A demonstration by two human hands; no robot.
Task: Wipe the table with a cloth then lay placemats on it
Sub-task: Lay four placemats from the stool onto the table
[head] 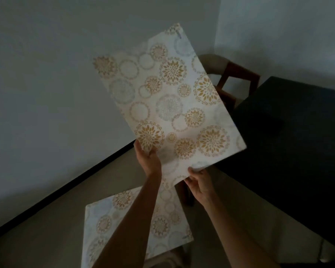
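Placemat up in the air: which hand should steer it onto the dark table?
Probably the right hand: it pinches the placemat at the edge nearest the table. The left hand holds the far side.

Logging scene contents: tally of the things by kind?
Placemats: 2, one held up by the left hand and right hand, one lying below
Tables: 1
Chairs: 1
Total: 4

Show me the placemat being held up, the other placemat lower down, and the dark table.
held placemat [168, 101]: head view, middle of its patterned face.
lower placemat [104, 223]: head view, left part of its face.
dark table [290, 144]: head view, bare top.
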